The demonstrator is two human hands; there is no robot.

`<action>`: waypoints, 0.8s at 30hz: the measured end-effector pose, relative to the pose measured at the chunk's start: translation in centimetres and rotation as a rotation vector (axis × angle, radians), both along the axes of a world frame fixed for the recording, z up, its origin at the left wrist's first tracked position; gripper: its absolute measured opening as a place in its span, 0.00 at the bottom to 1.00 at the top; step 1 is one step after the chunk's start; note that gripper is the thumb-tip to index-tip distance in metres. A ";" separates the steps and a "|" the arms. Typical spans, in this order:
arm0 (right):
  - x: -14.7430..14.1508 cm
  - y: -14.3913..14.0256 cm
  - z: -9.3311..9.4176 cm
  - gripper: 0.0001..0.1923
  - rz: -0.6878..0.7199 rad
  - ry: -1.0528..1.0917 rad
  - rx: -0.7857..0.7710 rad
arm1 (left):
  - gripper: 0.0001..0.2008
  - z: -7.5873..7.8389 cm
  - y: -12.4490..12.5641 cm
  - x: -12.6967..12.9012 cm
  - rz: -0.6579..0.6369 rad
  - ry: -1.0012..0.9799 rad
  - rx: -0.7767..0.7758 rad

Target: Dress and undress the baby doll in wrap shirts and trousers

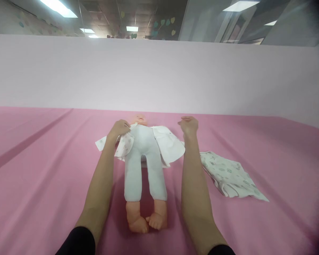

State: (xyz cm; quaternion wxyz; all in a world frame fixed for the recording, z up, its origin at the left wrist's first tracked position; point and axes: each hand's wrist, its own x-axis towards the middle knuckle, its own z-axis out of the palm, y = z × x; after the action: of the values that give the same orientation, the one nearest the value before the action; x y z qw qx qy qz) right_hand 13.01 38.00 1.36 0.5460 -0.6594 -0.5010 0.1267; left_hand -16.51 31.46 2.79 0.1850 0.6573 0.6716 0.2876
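A baby doll [143,141] with a white cloth body lies on its back on the pink sheet, bare feet towards me. Beneath it a white baby shirt [168,145] is spread, its panels fanned out at both sides. My left hand [120,128] is at the doll's shoulder on the left, its fingers pinched on the edge of the shirt. My right hand [189,124] hangs in the air to the right of the doll, fingers curled in. Whether anything is between those fingers is hidden.
To the right lies a folded white garment [231,173] with a pale green print. The pink sheet [42,184] has long creases. A plain white wall [159,74] rises behind it, with glass and ceiling lights above.
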 end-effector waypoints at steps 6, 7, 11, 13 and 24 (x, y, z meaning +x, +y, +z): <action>4.8 -6.4 5.8 0.09 -0.107 0.293 0.360 | 0.19 1.3 -1.1 -2.8 0.294 0.052 0.138; 5.1 -7.8 6.7 0.08 -0.118 0.237 0.455 | 0.18 2.1 -1.7 -2.3 0.211 0.008 0.129; 5.9 -10.4 7.0 0.11 -0.264 -0.143 0.575 | 0.17 6.3 -6.3 1.3 -0.188 -0.179 0.229; 7.4 -9.9 4.8 0.11 -0.266 -0.375 0.325 | 0.17 8.2 -9.6 3.5 -0.269 -0.216 0.329; 14.9 -14.5 -8.5 0.18 0.022 -0.638 -0.591 | 0.13 8.1 -17.3 11.8 -0.684 0.224 0.295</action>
State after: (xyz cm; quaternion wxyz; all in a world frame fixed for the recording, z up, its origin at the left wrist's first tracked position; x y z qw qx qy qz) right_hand 27.87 23.53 -7.13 0.1503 -0.7880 -0.5939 0.0605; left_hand -4.68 14.19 10.85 0.0992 0.8901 0.3811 0.2294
